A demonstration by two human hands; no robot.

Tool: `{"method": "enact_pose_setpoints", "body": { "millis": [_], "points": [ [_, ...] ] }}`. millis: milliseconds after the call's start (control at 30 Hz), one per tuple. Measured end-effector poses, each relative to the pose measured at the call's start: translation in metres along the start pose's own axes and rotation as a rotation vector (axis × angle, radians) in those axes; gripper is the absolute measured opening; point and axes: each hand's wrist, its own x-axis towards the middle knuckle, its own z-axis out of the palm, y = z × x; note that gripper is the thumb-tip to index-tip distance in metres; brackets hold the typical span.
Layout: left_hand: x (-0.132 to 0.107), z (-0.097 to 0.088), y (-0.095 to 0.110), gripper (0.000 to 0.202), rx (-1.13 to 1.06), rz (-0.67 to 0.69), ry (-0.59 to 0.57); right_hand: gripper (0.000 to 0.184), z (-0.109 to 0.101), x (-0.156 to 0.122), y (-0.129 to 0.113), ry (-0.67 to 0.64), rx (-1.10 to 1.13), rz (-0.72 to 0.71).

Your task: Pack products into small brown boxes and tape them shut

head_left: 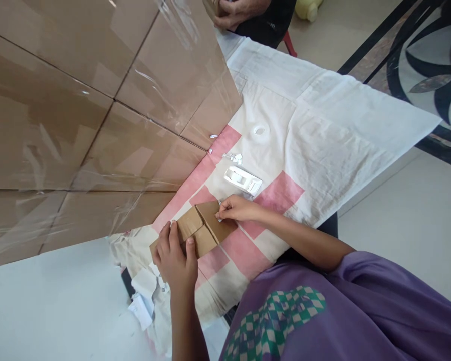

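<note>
A small brown cardboard box (209, 244) lies on the cloth, its top flaps folded over and one side panel facing my right hand. My left hand (176, 258) grips the box at its left end, with the fingers over the far edge and the thumb on top. My right hand (236, 207) is closed in a pinch at the right side panel. A small whitish piece shows at its fingertips, too small to make out clearly. Just beyond the right hand lies a white plastic device (243, 180) with a long rounded body.
Large taped cartons (108, 135) form a wall on the left. Small white scraps (233, 158) and a white ring (259, 130) lie on the pink-and-white cloth (315, 145). Crumpled paper (143, 301) sits at lower left. Another person's hand (242, 11) shows at the top.
</note>
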Motion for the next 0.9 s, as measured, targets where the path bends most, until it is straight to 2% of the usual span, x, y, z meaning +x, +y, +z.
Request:
{"method": "enact_pose_setpoints", "body": {
  "millis": [267, 567, 700, 900],
  "points": [
    [-0.001, 0.000, 0.000, 0.063, 0.007, 0.003, 0.009, 0.026, 0.002, -0.005, -0.003, 0.033, -0.133, -0.117],
    [-0.002, -0.001, 0.001, 0.063, 0.017, -0.016, -0.010, 0.011, -0.012, -0.010, -0.013, -0.120, 0.008, 0.010],
    [-0.002, -0.001, 0.001, 0.063, 0.027, -0.022, -0.018, 0.011, -0.013, -0.011, -0.013, -0.119, 0.002, -0.014],
    [-0.001, -0.002, 0.004, 0.062, 0.013, -0.041, -0.015, 0.023, -0.009, -0.008, -0.008, -0.093, 0.013, 0.011]
  ]
}}
